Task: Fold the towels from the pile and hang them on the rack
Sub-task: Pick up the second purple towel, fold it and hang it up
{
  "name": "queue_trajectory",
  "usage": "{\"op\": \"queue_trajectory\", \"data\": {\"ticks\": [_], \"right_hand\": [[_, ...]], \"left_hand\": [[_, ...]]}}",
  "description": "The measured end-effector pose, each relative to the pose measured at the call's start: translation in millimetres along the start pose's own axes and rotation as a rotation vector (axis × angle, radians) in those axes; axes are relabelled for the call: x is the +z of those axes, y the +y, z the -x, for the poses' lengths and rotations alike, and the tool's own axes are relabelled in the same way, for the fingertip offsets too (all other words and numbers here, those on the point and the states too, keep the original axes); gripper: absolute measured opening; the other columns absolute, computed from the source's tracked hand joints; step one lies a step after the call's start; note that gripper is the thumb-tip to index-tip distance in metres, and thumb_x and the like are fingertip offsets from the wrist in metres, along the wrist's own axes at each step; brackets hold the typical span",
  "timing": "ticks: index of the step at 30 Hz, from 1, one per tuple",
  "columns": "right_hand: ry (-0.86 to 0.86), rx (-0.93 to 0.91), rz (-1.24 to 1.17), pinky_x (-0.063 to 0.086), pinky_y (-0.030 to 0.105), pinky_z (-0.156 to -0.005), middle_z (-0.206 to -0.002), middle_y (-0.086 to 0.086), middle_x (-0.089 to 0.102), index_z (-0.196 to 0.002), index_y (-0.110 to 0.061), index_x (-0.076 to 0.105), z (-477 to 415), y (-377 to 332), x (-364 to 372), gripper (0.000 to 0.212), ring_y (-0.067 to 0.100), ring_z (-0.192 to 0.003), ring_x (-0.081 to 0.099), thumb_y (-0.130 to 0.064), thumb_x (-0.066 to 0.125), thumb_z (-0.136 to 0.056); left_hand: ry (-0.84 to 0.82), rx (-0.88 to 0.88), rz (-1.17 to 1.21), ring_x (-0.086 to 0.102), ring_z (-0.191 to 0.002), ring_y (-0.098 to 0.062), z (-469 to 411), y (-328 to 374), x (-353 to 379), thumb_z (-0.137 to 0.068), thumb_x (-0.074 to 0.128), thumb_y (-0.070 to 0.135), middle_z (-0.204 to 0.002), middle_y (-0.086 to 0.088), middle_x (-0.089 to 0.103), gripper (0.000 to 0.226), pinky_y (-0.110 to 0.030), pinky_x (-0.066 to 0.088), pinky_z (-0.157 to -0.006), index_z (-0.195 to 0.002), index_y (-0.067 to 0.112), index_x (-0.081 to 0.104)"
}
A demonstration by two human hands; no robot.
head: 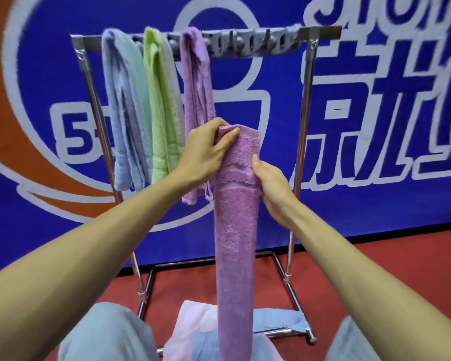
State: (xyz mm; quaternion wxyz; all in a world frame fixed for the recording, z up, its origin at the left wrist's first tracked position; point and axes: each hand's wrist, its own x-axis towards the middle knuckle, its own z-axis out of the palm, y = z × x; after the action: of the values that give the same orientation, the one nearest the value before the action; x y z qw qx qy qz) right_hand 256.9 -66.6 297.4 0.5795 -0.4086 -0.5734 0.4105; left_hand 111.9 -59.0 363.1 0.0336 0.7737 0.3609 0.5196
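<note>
A long purple towel [235, 230], folded narrow, hangs straight down in front of me. My left hand [206, 149] pinches its top left corner. My right hand [271, 186] grips its right edge a little lower. Behind stands a metal rack [307, 82] whose top bar carries three folded towels: a light blue towel [125, 113], a green towel [162, 108] and another purple towel [195, 100]. On the floor below lies the pile [193, 327] of pink and blue towels.
The right half of the rack's top bar [258, 40] carries a row of grey clips and no towel. A blue banner [375, 152] hangs behind the rack. The floor [375, 282] is red. My knees [107, 334] frame the pile.
</note>
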Motion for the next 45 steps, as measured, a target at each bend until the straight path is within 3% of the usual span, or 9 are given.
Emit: {"op": "queue_trajectory", "data": {"ticks": [3,9,12,19,27,33,37,40,45], "right_hand": [[0.018,0.002,0.07,0.052,0.043,-0.093,-0.114,0.014,0.067,-0.108,-0.008,0.061,1,-12,4,0.051,0.025,-0.103,0.066,-0.052,0.037,-0.098],[0.018,0.003,0.182,0.052,0.029,-0.082,-0.094,0.002,0.071,-0.1,-0.014,0.069,12,-30,13,0.06,0.015,-0.089,0.066,-0.053,0.024,-0.099],[-0.046,0.022,0.181,0.049,0.023,-0.081,-0.101,0.001,0.071,-0.102,-0.017,0.068,19,-23,18,0.063,0.012,-0.095,0.066,-0.055,0.018,-0.098],[-0.114,0.14,0.101,0.05,0.03,-0.093,-0.106,-0.007,0.071,-0.101,-0.03,0.068,31,6,20,0.056,0.008,-0.1,0.066,-0.065,0.025,-0.092],[-0.102,0.204,0.222,0.043,0.031,-0.074,-0.084,0.004,0.062,-0.103,0.012,0.06,38,25,13,0.096,0.015,-0.077,0.055,-0.078,0.042,-0.074],[-0.007,0.224,0.174,0.042,0.027,-0.063,-0.08,0.021,0.062,-0.097,0.011,0.06,33,7,12,0.07,0.016,-0.07,0.053,-0.057,0.044,-0.093],[0.012,0.227,0.047,0.045,0.027,-0.062,-0.082,0.008,0.062,-0.101,0.004,0.064,29,-14,14,0.061,0.016,-0.071,0.056,-0.054,0.048,-0.092],[0.069,0.265,-0.067,0.05,0.031,-0.065,-0.084,0.008,0.066,-0.103,-0.003,0.065,22,-29,15,0.059,0.018,-0.072,0.063,-0.057,0.049,-0.09],[0.167,0.321,-0.179,0.052,0.037,-0.075,-0.089,0.012,0.067,-0.103,-0.005,0.066,8,-40,7,0.06,0.025,-0.082,0.065,-0.06,0.05,-0.088]], "left_hand": [[0.033,0.045,-0.041,0.048,-0.056,0.012,-10,16,-12,-0.095,0.056,0.026,-0.061,0.017,0.048,0.014,-0.006,0.033,-0.054,-0.083,0.018,0.056],[0.112,0.065,-0.104,0.048,-0.062,-0.008,-31,32,-28,-0.095,0.054,0.03,-0.068,0.009,0.053,0.022,-0.017,0.03,-0.057,-0.087,0.011,0.06],[0.131,0.053,-0.112,0.047,-0.06,0.0,-38,38,-32,-0.097,0.053,0.029,-0.067,0.014,0.05,0.018,-0.008,0.032,-0.054,-0.084,0.016,0.054],[0.202,-0.039,-0.089,0.052,-0.078,-0.008,-49,43,-33,-0.098,0.05,0.029,-0.088,0.004,0.059,0.027,-0.014,0.035,-0.059,-0.102,0.005,0.063],[0.296,-0.271,0.09,0.058,-0.094,-0.012,-58,36,-44,-0.099,0.046,0.027,-0.104,0.003,0.059,0.025,-0.027,0.049,-0.081,-0.112,0.009,0.057],[0.188,-0.52,0.226,0.068,-0.089,-0.034,-42,6,-47,-0.09,0.046,0.029,-0.102,-0.017,0.067,0.036,-0.052,0.059,-0.068,-0.109,0.004,0.062],[0.04,-0.693,0.259,0.065,-0.064,-0.028,-14,2,-39,-0.086,0.044,0.009,-0.074,-0.013,0.059,0.014,-0.049,0.06,-0.061,-0.08,0.004,0.055],[-0.129,-0.821,0.313,0.061,-0.044,-0.02,9,0,-25,-0.093,0.038,0.0,-0.071,-0.016,0.058,0.015,-0.036,0.058,-0.049,-0.09,-0.003,0.053],[-0.371,-1.085,0.595,0.067,-0.064,-0.03,37,-7,-10,-0.099,0.035,0.012,-0.097,-0.025,0.059,0.024,-0.04,0.059,-0.056,-0.105,-0.003,0.052]]}}
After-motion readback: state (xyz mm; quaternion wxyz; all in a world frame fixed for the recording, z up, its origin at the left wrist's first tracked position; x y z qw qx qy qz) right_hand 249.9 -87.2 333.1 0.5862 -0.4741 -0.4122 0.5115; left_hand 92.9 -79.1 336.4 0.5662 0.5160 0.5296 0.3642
